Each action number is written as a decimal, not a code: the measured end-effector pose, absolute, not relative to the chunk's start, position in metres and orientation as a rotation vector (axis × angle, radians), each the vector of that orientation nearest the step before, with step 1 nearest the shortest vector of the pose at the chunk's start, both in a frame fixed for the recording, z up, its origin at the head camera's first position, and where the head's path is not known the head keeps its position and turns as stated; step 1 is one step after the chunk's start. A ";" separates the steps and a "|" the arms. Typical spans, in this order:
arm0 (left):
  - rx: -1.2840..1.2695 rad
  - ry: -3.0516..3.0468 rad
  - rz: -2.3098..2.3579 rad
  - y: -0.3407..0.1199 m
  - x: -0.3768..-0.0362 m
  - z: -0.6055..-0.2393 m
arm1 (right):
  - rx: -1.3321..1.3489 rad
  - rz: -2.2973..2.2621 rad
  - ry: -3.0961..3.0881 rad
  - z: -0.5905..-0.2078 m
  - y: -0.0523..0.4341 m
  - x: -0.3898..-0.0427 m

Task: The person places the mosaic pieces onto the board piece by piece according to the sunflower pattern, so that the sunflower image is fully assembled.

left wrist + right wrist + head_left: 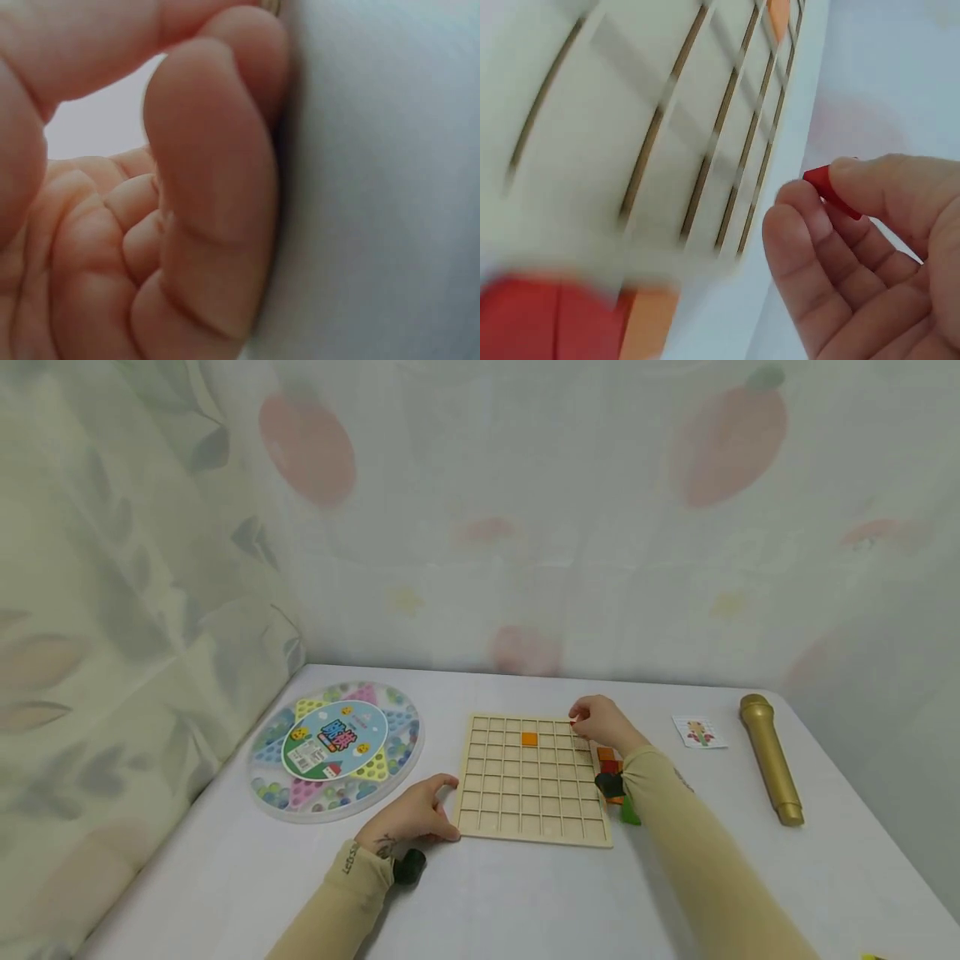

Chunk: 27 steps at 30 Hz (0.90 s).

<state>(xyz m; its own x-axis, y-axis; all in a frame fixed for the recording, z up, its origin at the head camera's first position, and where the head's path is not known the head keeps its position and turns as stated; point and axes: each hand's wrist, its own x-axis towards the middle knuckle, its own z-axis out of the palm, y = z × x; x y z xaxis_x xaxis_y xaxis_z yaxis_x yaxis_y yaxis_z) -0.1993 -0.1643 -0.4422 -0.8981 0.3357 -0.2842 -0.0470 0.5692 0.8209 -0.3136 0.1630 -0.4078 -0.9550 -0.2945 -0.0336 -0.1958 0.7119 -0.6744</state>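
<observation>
A light wooden grid board (pixel 531 781) lies on the white table with an orange square tile (pixel 529 739) in one of its upper cells. My left hand (pixel 412 810) holds the board's left edge, index finger on the side and thumb at the near corner. Its curled fingers (pixel 214 150) fill the left wrist view, resting close to the table. Over the far right corner, my right hand (pixel 602 722) pinches a small red piece (pixel 831 191) between thumb and fingers. Red tiles (pixel 547 319) and an orange tile (pixel 651 322) lie beside the board's right edge.
A green piece (pixel 629 812) sits by the loose tiles, partly behind the right wrist. Left of the board is a round Chinese checkers set (pixel 335 752) with marbles. A small picture card (pixel 699 732) and a gold microphone (pixel 772 760) lie at the right.
</observation>
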 end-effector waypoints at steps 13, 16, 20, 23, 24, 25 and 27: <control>0.194 2.356 1.328 -0.163 -0.198 -0.442 | -0.646 -0.907 2.796 -0.420 0.086 -0.317; 0.201 2.363 1.316 -0.163 -0.199 -0.444 | -0.625 -0.884 2.809 -0.424 0.078 -0.317; 0.208 2.366 1.312 -0.163 -0.199 -0.444 | -0.635 -0.827 2.844 -0.425 0.072 -0.317; 0.213 2.358 1.324 -0.164 -0.199 -0.443 | -0.628 -0.784 2.858 -0.424 0.071 -0.317; 0.216 2.357 1.326 -0.164 -0.199 -0.443 | -0.624 -0.772 2.858 -0.424 0.070 -0.317; 0.221 2.355 1.327 -0.164 -0.199 -0.443 | -0.620 -0.761 2.858 -0.424 0.070 -0.318; 0.223 2.352 1.328 -0.164 -0.199 -0.443 | -0.614 -0.742 2.857 -0.424 0.070 -0.318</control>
<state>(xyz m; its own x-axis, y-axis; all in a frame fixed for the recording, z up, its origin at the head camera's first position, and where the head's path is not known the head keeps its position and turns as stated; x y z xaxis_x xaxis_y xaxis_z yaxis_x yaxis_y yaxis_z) -0.1994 -0.1644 -0.4434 -0.8956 0.3412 -0.2853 -0.0682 0.5286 0.8461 -0.3181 0.0698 -0.4237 -0.9093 -0.4157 -0.0195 -0.3536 0.7965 -0.4904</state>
